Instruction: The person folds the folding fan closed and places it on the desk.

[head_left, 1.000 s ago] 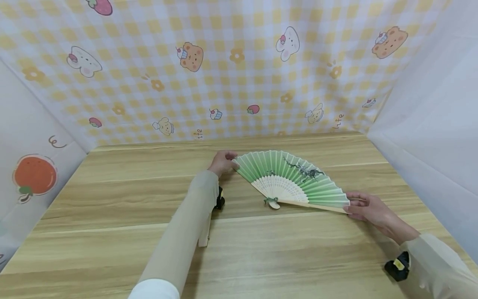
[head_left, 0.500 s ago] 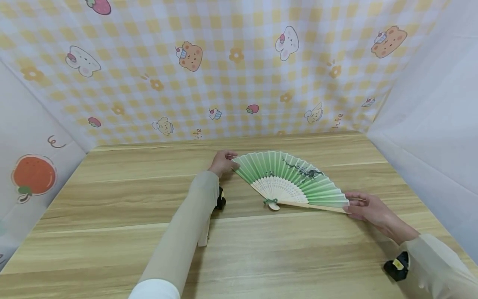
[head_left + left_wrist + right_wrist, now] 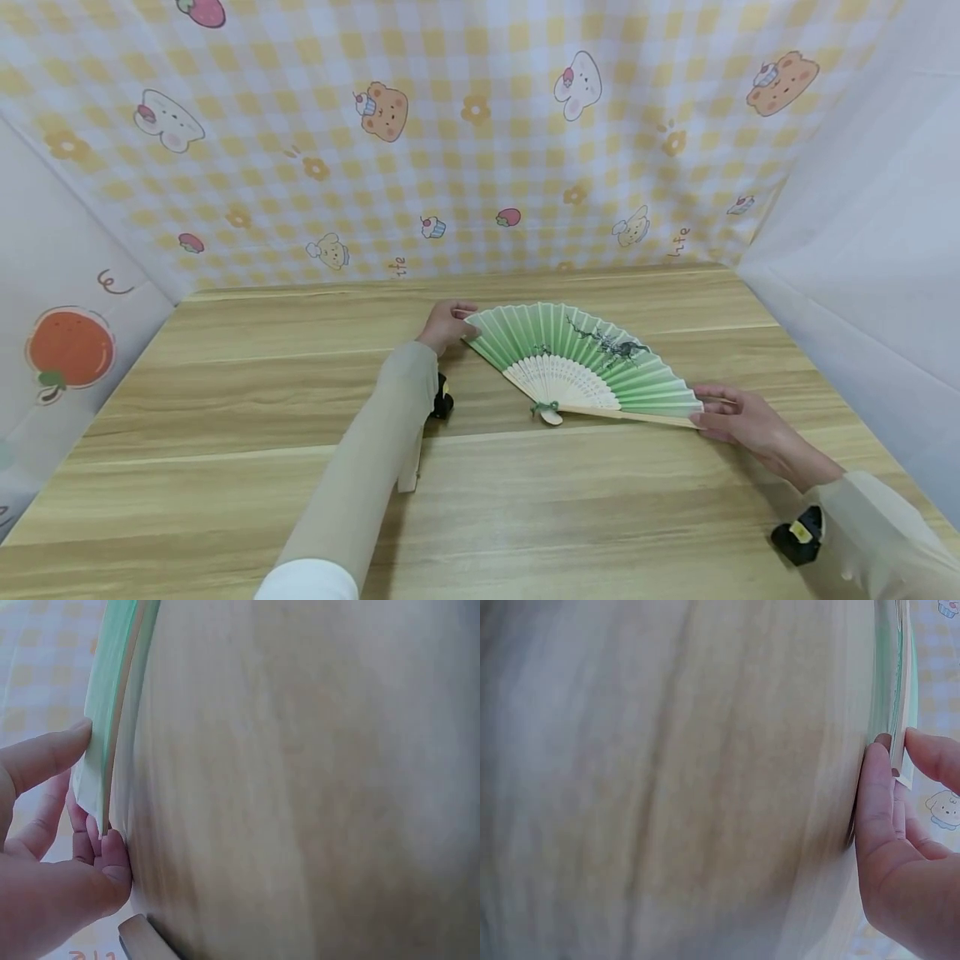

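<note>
A green folding fan (image 3: 562, 350) lies spread wide, with a dark branch pattern on its leaf and pale ribs meeting at a tied pivot. My left hand (image 3: 447, 325) pinches its far left end. In the left wrist view, the fan's edge (image 3: 112, 727) stands between thumb (image 3: 60, 754) and fingers. At the near right end, my right hand (image 3: 753, 425) grips the outer guard stick. The right wrist view has that edge (image 3: 904, 697) between thumb (image 3: 930, 754) and fingers, close above the tabletop.
A pale strip (image 3: 408, 475) shows partly from under the left forearm (image 3: 367, 467); the rest is hidden. Wood-grain tabletop (image 3: 570, 517) lies around the fan. Behind it hangs a yellow checked cloth (image 3: 465, 167), with white cloth on both sides.
</note>
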A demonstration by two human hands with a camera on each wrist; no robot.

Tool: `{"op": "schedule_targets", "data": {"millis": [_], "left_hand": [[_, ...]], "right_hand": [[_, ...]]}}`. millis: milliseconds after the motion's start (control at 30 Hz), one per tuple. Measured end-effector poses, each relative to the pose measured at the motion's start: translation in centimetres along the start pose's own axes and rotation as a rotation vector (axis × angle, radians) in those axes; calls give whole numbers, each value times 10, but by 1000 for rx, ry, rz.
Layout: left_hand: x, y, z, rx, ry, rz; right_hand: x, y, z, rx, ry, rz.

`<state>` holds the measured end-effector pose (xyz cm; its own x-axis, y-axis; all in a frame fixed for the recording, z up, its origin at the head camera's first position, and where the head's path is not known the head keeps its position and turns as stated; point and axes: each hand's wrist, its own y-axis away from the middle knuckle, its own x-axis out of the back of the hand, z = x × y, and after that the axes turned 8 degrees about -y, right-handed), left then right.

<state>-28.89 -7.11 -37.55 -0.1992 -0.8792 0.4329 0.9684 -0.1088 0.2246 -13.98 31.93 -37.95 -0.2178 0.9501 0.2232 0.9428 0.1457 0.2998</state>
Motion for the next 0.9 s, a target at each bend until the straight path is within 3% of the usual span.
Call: {"op": "schedule_targets", "data": {"millis": [533,567,767,800,900], "left_hand": [[9,2,4,47,-23,-80],[8,-4,-1,42,-15,-80],[9,-3,-3,32,2,-82],[10,3,3,39,-1,-83],[9,5,5,51,4,-84]], "right_hand": [[1,3,1,9,-1,-2],[1,3,1,8,-2,-3],[1,4,1,5,-15,-18],[1,5,1,3,-17,-17],[1,5,1,-4,-18,-15]]}}
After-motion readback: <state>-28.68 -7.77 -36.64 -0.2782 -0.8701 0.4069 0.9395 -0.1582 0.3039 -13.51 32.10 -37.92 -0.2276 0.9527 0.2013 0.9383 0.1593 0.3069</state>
